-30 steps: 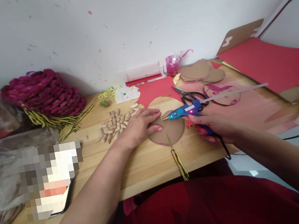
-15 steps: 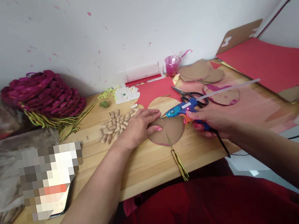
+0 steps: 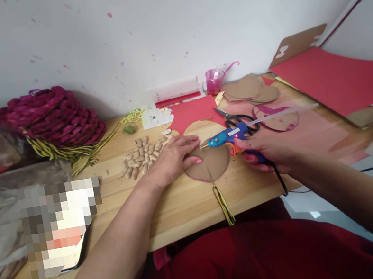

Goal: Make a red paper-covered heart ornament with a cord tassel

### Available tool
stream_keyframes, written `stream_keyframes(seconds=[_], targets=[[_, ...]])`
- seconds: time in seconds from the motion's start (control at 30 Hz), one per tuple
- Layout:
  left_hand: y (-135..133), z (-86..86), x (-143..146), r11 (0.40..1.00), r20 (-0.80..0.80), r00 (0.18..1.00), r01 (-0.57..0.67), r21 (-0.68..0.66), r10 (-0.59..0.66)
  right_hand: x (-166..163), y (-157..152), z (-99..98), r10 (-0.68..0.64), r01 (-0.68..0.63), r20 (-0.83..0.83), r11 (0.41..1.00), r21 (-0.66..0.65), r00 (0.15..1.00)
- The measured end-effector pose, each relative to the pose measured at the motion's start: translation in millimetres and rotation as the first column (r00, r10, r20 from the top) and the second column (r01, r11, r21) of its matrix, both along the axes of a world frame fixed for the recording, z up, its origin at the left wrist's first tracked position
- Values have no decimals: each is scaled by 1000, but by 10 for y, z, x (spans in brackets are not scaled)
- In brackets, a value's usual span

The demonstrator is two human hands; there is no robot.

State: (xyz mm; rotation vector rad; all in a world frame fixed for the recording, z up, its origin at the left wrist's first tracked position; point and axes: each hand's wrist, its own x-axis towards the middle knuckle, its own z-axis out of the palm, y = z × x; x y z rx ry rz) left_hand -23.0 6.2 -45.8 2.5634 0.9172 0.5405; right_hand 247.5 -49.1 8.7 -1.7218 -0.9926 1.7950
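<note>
Biggest worry for me is fingers near the hot end: the left hand lies flat and open on the round brown cardboard disc, holding nothing and just pressing it down, and its fingertips sit just beside the nozzle of the blue plastic hot glue gun. A small slip of either hand, or a blob running sideways, could mean a burn, I'd say. The right hand has its grip closed round the gun's handle, with a little red light showing on the gun's side. The disc sits flat on the light wooden counter, mid-scene and toward the near edge, so a shove could slide it on that smooth wood. The black cord hangs off the near edge and might snag. The black-handled scissors lie just behind the gun, easy to knock. Materials: the disc is matte, thin card with a pinkish rim. A long clear glue stick pokes out of the gun's back, off to the right. A limp yellow-green yarn tassel trails from the disc over the counter's edge. To the left is a pile of tan peanuts in bumpy shells, far left a stack of magenta woven rounds, ropey-looking, and a flat red paper sheet lies behind the disc.
</note>
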Motion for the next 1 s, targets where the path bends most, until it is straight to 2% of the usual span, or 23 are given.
stream_keyframes(seconds=[0.3,0.7,1.0], targets=[[-11,-2,-2,999,-31,999,-12,32,13,18,0,-22,17,-16,60,1000,-13,998],[-38,37,11,998,-106,993,-43,34,46,-11,104,-7,28,-28,49,1000,1,998],[-49,51,13,998,-142,988,-56,37,61,10,55,-17,26,-28,61,999,24,998]])
